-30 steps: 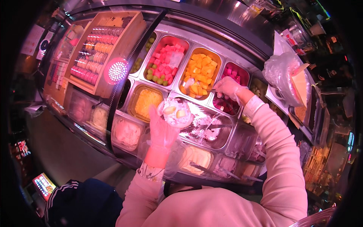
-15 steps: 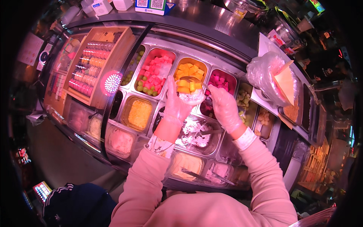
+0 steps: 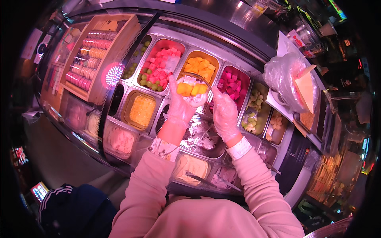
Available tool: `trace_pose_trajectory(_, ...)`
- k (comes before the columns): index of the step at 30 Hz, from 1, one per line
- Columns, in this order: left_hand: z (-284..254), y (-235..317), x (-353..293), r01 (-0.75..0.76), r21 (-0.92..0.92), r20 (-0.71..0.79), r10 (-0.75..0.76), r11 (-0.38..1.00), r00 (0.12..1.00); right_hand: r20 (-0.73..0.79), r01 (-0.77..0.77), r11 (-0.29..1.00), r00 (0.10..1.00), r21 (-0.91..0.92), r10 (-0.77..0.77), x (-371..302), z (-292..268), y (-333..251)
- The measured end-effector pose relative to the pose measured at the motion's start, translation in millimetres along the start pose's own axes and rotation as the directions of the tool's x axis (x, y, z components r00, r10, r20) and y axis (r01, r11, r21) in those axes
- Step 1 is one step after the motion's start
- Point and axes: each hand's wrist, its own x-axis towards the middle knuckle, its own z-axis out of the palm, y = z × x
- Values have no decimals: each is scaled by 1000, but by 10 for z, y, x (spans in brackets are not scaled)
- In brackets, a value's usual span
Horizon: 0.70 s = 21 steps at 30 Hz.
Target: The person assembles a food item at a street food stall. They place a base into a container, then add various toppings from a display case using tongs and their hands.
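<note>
My left hand [image 3: 179, 111], in a clear glove, is closed round the side of a small bowl [image 3: 197, 103]. White, crumbly-looking food fills the bowl, and yellow mango cubes [image 3: 191, 89] lie on top of it. My right hand [image 3: 224, 116], gloved too, is closed on the handle of a spoon [image 3: 194, 74]. The spoon's head is over the far edge of the bowl, with its load, if any, hard to make out. Just beyond is a metal pan of mango [image 3: 200, 68]. A pan of magenta fruit cubes [image 3: 230, 84] lies beyond my right hand.
Pink cubes with green grapes [image 3: 158, 67] fill a pan at left, above a yellow-topping tub [image 3: 139, 110]. Nearer are tubs of pale cream [image 3: 192, 168] with spatulas. Macarons stand in a wooden case [image 3: 90, 59]. A plastic bag [image 3: 283, 77] is at right; a person in dark clothing [image 3: 77, 212], lower left.
The mango cubes that were in the spoon above the bowl now rest in the bowl. The spoon has moved to the bowl's far edge, and my right hand is slightly nearer the left.
</note>
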Motion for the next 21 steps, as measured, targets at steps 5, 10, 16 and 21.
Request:
trace_pose_trajectory(5, -25, 115, -70, 9, -31, -14, -10, 999, 1000, -60, -187, 974, 982, -127, 181, -164, -84, -268)
trace_pose_trajectory(10, -71, 174, -74, 8, 55, -26, -7, 998, 1000, -32, -116, 982, 993, -149, 113, -500, 183, -484)
trace_pose_trajectory(16, -117, 317, -147, 1, 180, -85, 15, 984, 996, 107, -36, 966, 992, -255, 65, -312, 72, -472)
trace_pose_trajectory(21, -99, 389, -142, 25, 88, -80, -18, 996, 997, 101, 21, 976, 995, -219, 1, -125, 33, -358)
